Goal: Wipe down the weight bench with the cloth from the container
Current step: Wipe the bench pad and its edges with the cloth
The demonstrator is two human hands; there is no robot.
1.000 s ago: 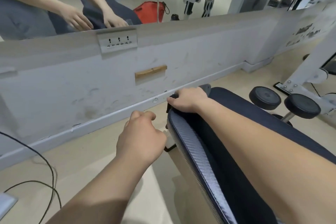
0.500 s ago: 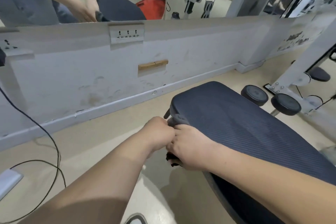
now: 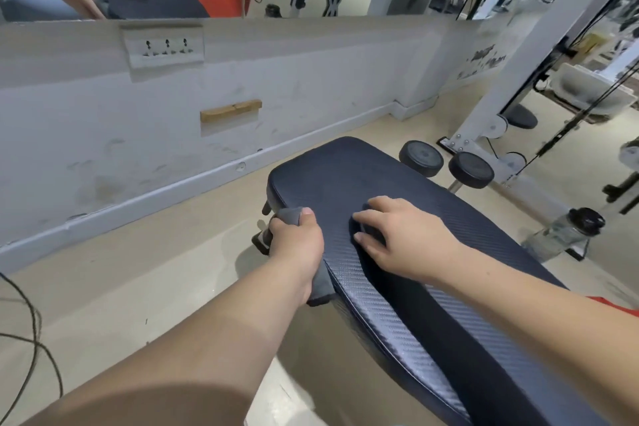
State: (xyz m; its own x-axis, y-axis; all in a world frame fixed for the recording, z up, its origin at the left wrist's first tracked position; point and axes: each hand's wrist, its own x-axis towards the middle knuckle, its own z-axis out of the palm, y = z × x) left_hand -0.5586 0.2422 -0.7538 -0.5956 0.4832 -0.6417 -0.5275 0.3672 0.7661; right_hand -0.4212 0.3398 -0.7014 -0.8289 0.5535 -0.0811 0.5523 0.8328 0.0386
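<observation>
A dark blue padded weight bench (image 3: pixel 397 180) with a woven texture runs from the centre to the lower right. My left hand (image 3: pixel 297 245) is closed around a grey cloth (image 3: pixel 288 216) and presses it against the bench's left side edge; a strip of the cloth also hangs below my wrist. My right hand (image 3: pixel 397 235) lies flat on top of the pad with its fingers spread, holding nothing.
A scuffed white wall (image 3: pixel 173 135) with a socket strip (image 3: pixel 166 47) and a mirror above runs behind the bench. Black foam rollers (image 3: pixel 446 162) and a white machine frame stand right. A clear water bottle (image 3: pixel 563 232) stands on the floor. Black cables (image 3: pixel 31 339) lie left.
The cloth passed from my right hand to my left hand, which now presses it on the bench's side edge. My right hand moved onto the top of the pad and opened flat.
</observation>
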